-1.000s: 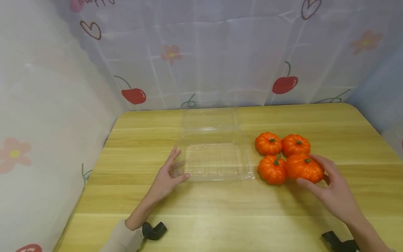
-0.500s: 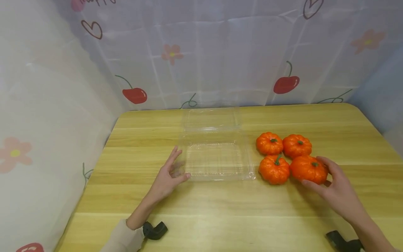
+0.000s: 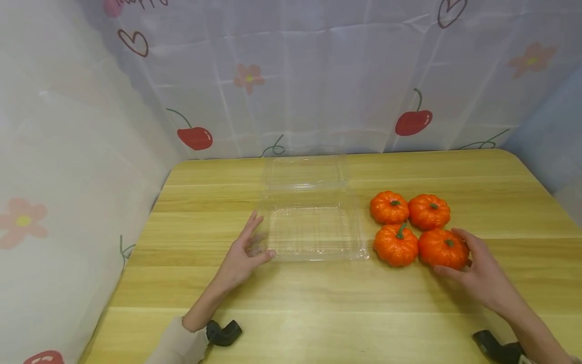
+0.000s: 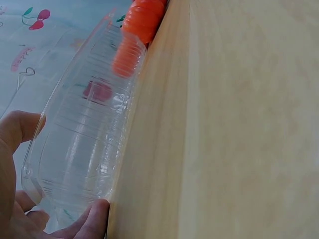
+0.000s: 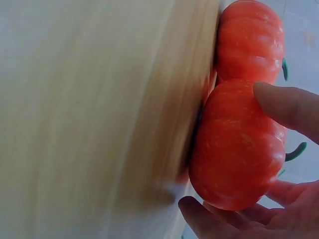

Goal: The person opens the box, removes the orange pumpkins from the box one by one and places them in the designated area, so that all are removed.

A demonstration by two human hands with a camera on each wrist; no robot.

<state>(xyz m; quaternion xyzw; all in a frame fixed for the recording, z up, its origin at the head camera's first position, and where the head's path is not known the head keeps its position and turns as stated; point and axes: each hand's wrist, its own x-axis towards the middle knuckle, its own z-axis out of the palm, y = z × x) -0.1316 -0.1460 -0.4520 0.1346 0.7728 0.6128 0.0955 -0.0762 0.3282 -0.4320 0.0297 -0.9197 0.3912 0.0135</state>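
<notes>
The clear box (image 3: 313,230) lies open on the counter (image 3: 318,303) and holds nothing; all four pumpkins stand to its right. The right hand (image 3: 482,275) curls around the near right pumpkin (image 3: 443,247), not lifted yet. The left hand (image 3: 241,258), fingers straight, touches the box's left edge.

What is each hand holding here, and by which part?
Right hand grips the nearest pumpkin around its sides. Left hand touches the clear container at its left corner.
</notes>
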